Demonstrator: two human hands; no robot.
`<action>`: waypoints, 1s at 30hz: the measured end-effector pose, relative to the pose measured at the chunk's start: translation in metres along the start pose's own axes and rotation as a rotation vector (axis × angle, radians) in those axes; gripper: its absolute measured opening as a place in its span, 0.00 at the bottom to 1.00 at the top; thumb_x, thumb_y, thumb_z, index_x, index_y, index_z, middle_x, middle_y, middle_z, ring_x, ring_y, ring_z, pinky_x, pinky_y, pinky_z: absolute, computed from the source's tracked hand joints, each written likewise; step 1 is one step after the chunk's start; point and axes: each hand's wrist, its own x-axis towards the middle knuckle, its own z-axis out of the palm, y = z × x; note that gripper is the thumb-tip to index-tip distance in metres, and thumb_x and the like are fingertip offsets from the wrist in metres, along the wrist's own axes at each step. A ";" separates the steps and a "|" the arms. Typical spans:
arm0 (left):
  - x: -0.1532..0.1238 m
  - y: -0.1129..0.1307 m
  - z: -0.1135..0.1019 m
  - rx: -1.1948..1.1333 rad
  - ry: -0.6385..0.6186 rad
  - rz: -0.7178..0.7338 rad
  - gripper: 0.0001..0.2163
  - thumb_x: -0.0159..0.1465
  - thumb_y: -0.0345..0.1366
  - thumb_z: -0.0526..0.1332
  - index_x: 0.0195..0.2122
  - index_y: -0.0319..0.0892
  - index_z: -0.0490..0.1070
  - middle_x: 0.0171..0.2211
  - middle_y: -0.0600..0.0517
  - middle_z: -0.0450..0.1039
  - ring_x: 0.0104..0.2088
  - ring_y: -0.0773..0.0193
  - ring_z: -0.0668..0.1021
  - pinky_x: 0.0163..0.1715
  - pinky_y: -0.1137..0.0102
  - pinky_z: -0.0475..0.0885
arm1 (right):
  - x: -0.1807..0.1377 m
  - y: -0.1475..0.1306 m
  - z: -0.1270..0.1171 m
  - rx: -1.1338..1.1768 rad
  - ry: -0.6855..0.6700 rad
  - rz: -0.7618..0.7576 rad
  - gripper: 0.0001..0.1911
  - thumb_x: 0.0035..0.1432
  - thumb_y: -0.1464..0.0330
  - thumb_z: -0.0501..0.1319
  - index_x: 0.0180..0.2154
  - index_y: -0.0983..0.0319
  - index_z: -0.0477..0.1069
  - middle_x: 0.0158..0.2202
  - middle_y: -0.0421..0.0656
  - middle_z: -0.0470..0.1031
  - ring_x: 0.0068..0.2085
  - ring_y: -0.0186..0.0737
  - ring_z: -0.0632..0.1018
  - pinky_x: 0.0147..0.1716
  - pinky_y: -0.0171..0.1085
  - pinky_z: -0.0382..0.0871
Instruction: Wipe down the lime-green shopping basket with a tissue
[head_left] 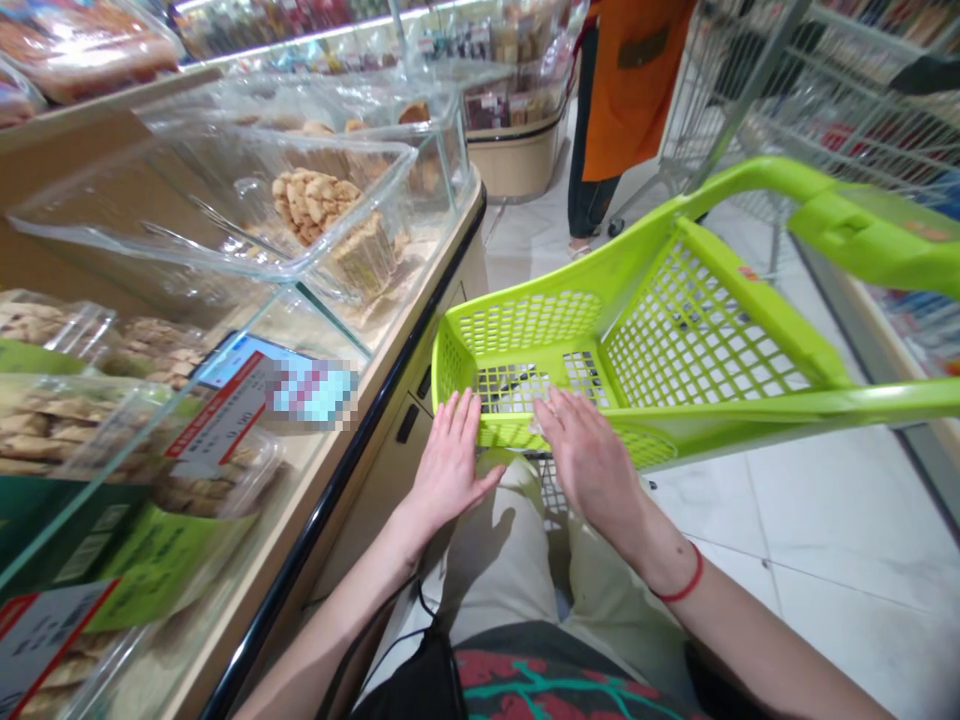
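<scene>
A lime-green plastic shopping basket cart (pixel 525 305) stands in front of me, its mesh-sided bin tilted and its handle pointing right. My left hand (pixel 454 455) lies with fingers stretched out at the near rim, thumb apart, holding nothing. Beside it, my right hand (pixel 589 455) is at the same rim, fingers together and bent downward. A small whitish bit shows by its fingertips, too small to name. A red cord circles the right wrist. To the left of my hands, a phone with a lit screen (pixel 255 362) lies on the counter's wooden ledge.
Packaged biscuits (pixel 64 425) and price tags (pixel 217 420) fill the glass-edged counter at left. A clear bin (pixel 225 190) behind holds a bag of biscuits (pixel 313 203). Ahead stands a person in an orange apron (pixel 626 90), near a wire shopping cart (pixel 750 110).
</scene>
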 end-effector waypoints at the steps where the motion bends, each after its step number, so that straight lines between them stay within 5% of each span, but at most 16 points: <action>1: 0.000 0.000 0.000 -0.002 0.003 -0.003 0.47 0.61 0.49 0.63 0.72 0.34 0.36 0.73 0.35 0.45 0.73 0.43 0.48 0.70 0.46 0.51 | 0.002 -0.003 0.003 0.002 0.008 0.003 0.21 0.68 0.76 0.50 0.58 0.72 0.71 0.60 0.62 0.72 0.61 0.54 0.74 0.62 0.51 0.66; 10: -0.002 -0.001 0.008 0.021 0.041 0.021 0.44 0.62 0.45 0.61 0.72 0.33 0.37 0.72 0.32 0.48 0.73 0.43 0.50 0.70 0.44 0.51 | 0.032 -0.052 0.027 0.130 -0.031 -0.085 0.24 0.64 0.79 0.52 0.60 0.72 0.68 0.62 0.62 0.70 0.62 0.50 0.73 0.64 0.50 0.66; 21: 0.000 0.002 0.002 0.022 0.030 -0.017 0.46 0.62 0.51 0.62 0.72 0.35 0.37 0.72 0.34 0.47 0.73 0.44 0.51 0.70 0.46 0.51 | -0.010 0.016 -0.007 -0.060 0.026 0.038 0.21 0.66 0.77 0.53 0.58 0.69 0.71 0.61 0.58 0.72 0.62 0.56 0.72 0.64 0.57 0.63; 30: 0.000 0.004 0.006 0.029 0.053 -0.021 0.47 0.62 0.50 0.63 0.72 0.35 0.35 0.72 0.33 0.47 0.72 0.44 0.52 0.70 0.46 0.53 | -0.003 -0.004 0.014 0.018 0.125 0.042 0.22 0.67 0.78 0.48 0.59 0.72 0.69 0.60 0.59 0.72 0.63 0.50 0.72 0.64 0.51 0.64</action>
